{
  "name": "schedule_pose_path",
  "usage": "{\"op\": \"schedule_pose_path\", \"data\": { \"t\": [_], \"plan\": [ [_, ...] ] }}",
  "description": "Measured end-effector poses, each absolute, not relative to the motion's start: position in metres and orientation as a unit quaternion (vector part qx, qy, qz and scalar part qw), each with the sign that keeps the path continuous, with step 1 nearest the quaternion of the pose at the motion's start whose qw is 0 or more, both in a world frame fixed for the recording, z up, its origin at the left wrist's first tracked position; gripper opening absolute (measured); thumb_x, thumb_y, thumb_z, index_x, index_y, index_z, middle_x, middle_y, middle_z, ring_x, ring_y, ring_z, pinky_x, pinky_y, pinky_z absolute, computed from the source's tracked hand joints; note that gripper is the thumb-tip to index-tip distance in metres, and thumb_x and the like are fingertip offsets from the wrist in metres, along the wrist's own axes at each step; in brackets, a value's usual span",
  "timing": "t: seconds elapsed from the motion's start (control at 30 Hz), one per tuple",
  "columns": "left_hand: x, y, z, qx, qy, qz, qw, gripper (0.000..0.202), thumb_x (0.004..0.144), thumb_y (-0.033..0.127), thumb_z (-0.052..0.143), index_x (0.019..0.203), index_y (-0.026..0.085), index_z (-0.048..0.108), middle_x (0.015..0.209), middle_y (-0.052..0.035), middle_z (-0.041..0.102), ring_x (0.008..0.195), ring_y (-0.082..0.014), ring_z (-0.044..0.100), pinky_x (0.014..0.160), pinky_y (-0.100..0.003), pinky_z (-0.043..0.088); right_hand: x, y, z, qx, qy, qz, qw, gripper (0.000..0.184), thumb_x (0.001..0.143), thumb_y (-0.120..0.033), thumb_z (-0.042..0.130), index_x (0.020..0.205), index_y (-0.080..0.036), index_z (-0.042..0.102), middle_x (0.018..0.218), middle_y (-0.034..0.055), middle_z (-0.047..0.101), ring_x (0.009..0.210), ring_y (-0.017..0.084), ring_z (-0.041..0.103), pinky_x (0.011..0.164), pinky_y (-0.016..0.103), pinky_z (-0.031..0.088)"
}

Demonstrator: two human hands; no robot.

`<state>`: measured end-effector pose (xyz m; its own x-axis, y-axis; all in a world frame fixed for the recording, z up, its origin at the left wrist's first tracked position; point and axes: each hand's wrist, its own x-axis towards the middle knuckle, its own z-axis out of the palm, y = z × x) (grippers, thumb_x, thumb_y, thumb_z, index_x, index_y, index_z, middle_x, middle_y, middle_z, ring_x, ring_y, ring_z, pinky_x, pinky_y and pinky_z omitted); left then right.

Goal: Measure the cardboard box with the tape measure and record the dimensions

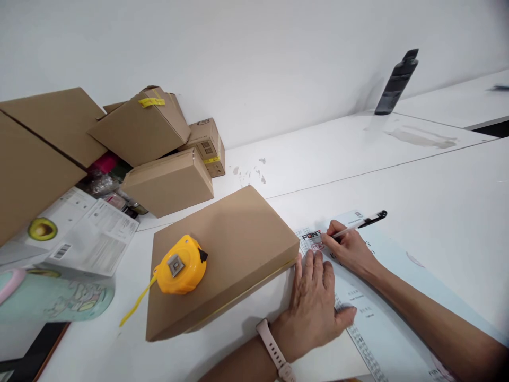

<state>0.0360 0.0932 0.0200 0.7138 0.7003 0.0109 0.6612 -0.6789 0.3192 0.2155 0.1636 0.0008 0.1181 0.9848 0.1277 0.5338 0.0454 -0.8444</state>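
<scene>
A pen with a clear barrel and black cap end is pinched in my right hand, its tip hidden by the fingers over a pale blue printed pad. Red and black lettering shows near the pad's upper corner. Flat beside it lies my left hand, fingers stretched out, thumb on the pad's edge, fingertips near the corner of a closed cardboard box. A pink band circles that wrist. On the box rests a yellow tape measure with its strap hanging over the side.
Several cardboard boxes are stacked at the back left against the wall. A white carton with an avocado picture and a mint green bottle lie at the left. A dark bottle stands at the back right.
</scene>
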Motion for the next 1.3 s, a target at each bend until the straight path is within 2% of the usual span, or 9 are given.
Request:
{"op": "schedule_pose_path", "data": {
  "t": [0.33, 0.87, 1.07, 1.17, 1.23, 1.3],
  "plan": [
    [0.036, 0.095, 0.021, 0.909, 0.375, 0.072, 0.167, 0.082, 0.103, 0.063, 0.031, 0.154, -0.001, 0.031, 0.167, -0.0278, 0.022, 0.158, -0.0352, 0.006, 0.129, -0.056, 0.011, 0.214, 0.164, -0.001, -0.625, -0.608, 0.289, 0.395, 0.028, 0.083, -0.042, 0.058, 0.065, -0.025, 0.045, 0.052, -0.0044, 0.048, 0.048, 0.013, 0.038, 0.048, 0.029, 0.03],
    [0.037, 0.094, 0.016, 0.904, 0.372, 0.088, 0.19, 0.083, 0.102, 0.062, 0.033, 0.154, -0.002, 0.032, 0.166, -0.0297, 0.02, 0.158, -0.0356, 0.004, 0.129, -0.057, 0.007, 0.213, 0.165, -0.001, -0.626, -0.607, 0.289, 0.396, 0.025, 0.081, -0.04, 0.057, 0.064, -0.025, 0.044, 0.053, -0.0051, 0.046, 0.049, 0.012, 0.038, 0.05, 0.029, 0.03],
    [0.036, 0.095, 0.019, 0.901, 0.372, 0.089, 0.203, 0.083, 0.102, 0.062, 0.035, 0.155, -0.002, 0.031, 0.166, -0.0304, 0.019, 0.158, -0.0359, 0.003, 0.129, -0.058, 0.007, 0.215, 0.164, -0.004, -0.626, -0.602, 0.281, 0.409, 0.03, 0.088, -0.044, 0.057, 0.069, -0.025, 0.045, 0.057, -0.0044, 0.048, 0.051, 0.013, 0.041, 0.051, 0.029, 0.033],
    [0.035, 0.095, 0.016, 0.903, 0.367, 0.093, 0.203, 0.084, 0.101, 0.063, 0.036, 0.155, -0.002, 0.031, 0.166, -0.0304, 0.018, 0.158, -0.037, 0.004, 0.128, -0.059, 0.008, 0.226, 0.167, -0.006, -0.62, -0.622, 0.244, 0.411, 0.022, 0.092, -0.044, 0.055, 0.084, -0.025, 0.055, 0.072, -0.0002, 0.061, 0.061, 0.017, 0.053, 0.058, 0.031, 0.043],
    [0.035, 0.096, 0.009, 0.905, 0.364, 0.103, 0.195, 0.084, 0.101, 0.063, 0.038, 0.155, -0.001, 0.032, 0.166, -0.0297, 0.019, 0.158, -0.0374, 0.006, 0.128, -0.06, 0.01, 0.238, 0.17, -0.009, -0.604, -0.671, 0.192, 0.386, 0.015, 0.093, -0.035, 0.052, 0.099, -0.025, 0.061, 0.092, 0.0046, 0.067, 0.078, 0.021, 0.062, 0.068, 0.034, 0.049],
    [0.038, 0.095, -0.001, 0.905, 0.366, 0.123, 0.177, 0.084, 0.099, 0.062, 0.044, 0.153, -0.001, 0.035, 0.166, -0.0295, 0.023, 0.157, -0.0391, 0.011, 0.127, -0.061, 0.016, 0.249, 0.173, -0.014, -0.575, -0.731, 0.134, 0.343, 0.027, 0.089, -0.022, 0.048, 0.109, -0.026, 0.065, 0.105, 0.0074, 0.067, 0.092, 0.025, 0.063, 0.076, 0.037, 0.05]
  ]
}}
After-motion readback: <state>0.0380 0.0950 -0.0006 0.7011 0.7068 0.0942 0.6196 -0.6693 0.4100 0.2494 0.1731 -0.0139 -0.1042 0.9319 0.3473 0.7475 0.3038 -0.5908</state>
